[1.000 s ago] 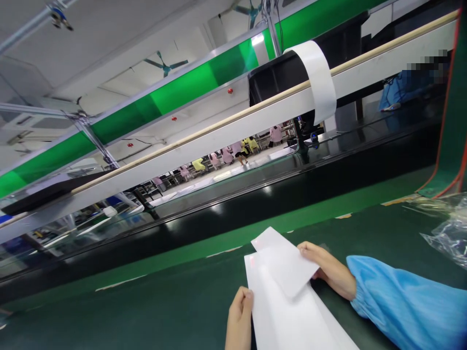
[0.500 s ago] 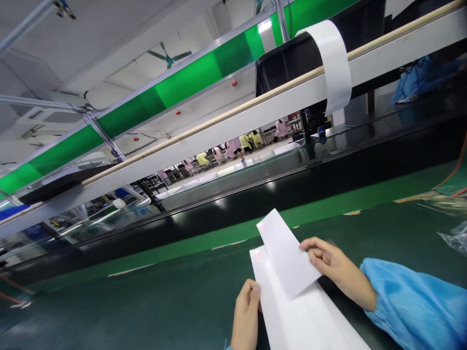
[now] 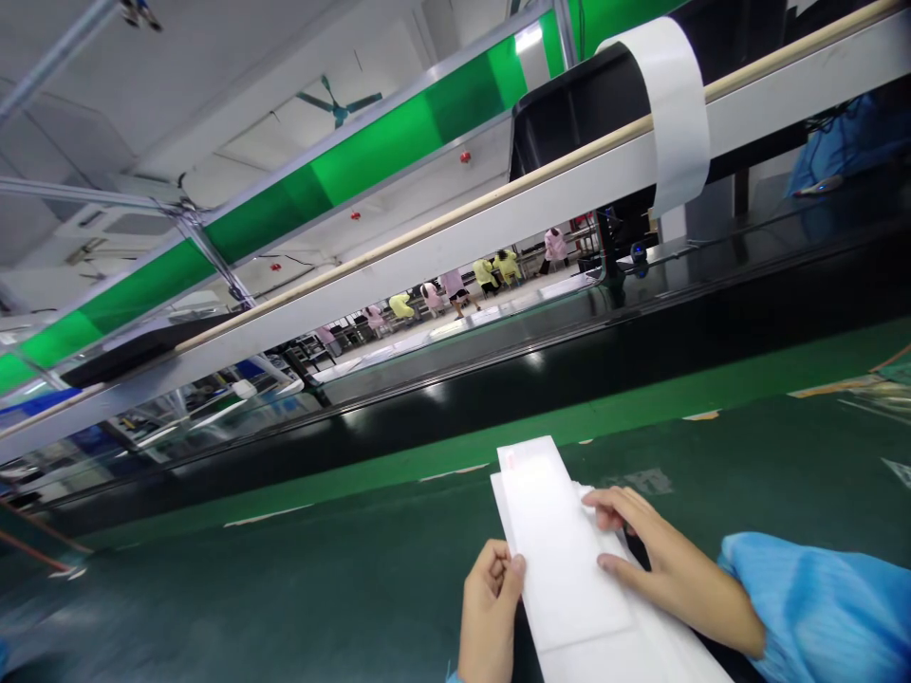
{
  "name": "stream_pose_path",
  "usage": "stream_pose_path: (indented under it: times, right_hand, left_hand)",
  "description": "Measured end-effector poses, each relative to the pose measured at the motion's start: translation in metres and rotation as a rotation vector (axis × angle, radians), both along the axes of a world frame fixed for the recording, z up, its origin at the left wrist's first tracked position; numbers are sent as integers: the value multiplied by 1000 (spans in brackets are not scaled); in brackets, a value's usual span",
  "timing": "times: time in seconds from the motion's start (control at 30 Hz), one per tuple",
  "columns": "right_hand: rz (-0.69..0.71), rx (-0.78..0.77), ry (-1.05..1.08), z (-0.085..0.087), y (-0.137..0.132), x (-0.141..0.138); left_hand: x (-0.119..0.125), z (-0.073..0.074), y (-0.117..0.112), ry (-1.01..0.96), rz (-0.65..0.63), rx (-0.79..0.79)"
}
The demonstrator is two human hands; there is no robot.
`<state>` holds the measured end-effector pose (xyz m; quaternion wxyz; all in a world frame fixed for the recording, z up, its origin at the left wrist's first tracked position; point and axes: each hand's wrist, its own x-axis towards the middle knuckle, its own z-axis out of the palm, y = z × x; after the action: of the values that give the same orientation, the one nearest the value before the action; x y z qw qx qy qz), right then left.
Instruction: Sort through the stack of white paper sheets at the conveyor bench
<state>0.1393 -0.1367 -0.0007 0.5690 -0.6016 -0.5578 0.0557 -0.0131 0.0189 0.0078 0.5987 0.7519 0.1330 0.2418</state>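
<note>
A long white sheet (image 3: 641, 655) lies on the dark green work surface (image 3: 320, 588) in front of me. A shorter white sheet (image 3: 555, 541) lies on top of it, nearly lined up with it. My left hand (image 3: 490, 607) pinches the left edge of the sheets between thumb and fingers. My right hand (image 3: 661, 560), in a blue sleeve, rests on the right edge of the top sheet with its fingers stretched out flat.
A black conveyor belt (image 3: 569, 360) runs across behind the green surface. Above it is a white rail (image 3: 427, 256) with a white strip (image 3: 679, 104) looped over it. Several people in pink and yellow coats (image 3: 455, 289) work far behind.
The top sheet, held tilted above the long one by my right hand, has come down flat onto it and lined up. My left hand has moved up to its edge.
</note>
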Motion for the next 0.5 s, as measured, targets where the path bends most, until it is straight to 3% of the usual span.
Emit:
stream_pose_path:
  times: [0.1,0.17,0.33,0.5]
  right_hand:
    - [-15,-53,58,3,0,-1]
    - [49,-93,72,7,-3,-5]
    - [244,21,370,20,-16,-18]
    - [274,185,439,22,-16,-16]
  left_hand:
    - [-2,8,-13,-148,120,-2]
    - [-3,13,-25,-268,219,40]
    - [-1,20,-46,-529,237,436]
    - [0,17,-50,-389,351,714]
